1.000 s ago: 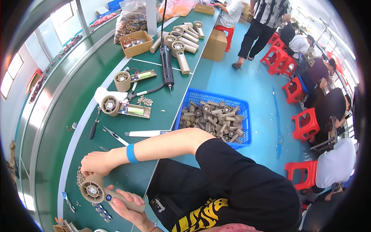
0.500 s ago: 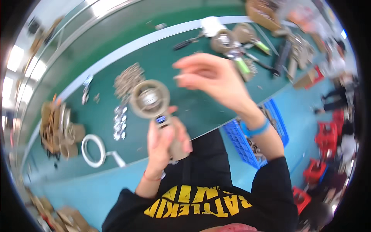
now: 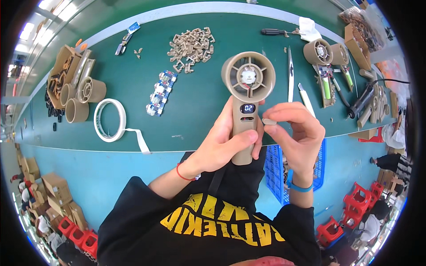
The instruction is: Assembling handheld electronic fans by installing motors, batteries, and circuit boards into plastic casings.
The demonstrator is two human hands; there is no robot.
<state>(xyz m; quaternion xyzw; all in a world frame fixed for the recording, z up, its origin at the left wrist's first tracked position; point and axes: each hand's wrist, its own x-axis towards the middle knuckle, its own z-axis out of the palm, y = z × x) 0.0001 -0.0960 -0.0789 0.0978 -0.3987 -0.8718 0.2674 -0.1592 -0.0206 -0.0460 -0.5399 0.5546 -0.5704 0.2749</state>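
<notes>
A beige handheld fan [image 3: 242, 153] stands nearly upright in my left hand [image 3: 226, 142], whose fingers wrap its handle. Its round head has spokes, with a metallic hub in the middle. Below that, a small lit display shows, and under it an oblong slot lies uncovered. Just right of this slot, my right hand [image 3: 299, 131] pinches a small beige plastic piece [image 3: 269, 121] between thumb and fingertips. The piece is close to the handle; whether it touches cannot be made out. A heap of similar small beige pieces [image 3: 191, 46] lies on the green table [image 3: 199, 93].
Small circuit boards [image 3: 161, 93] lie left of centre. A white tape roll [image 3: 98, 119] sits near the front edge, beside beige fan rings [image 3: 76, 111]. On the right are a utility knife [image 3: 306, 99], opened fans [image 3: 318, 52] and a black tool [image 3: 361, 101]. A blue crate [image 3: 274, 173] stands below the table.
My right hand has come down beside the fan and now shows a small beige piece in its pinch. The fan in my left hand has turned more upright. The whole view has shifted.
</notes>
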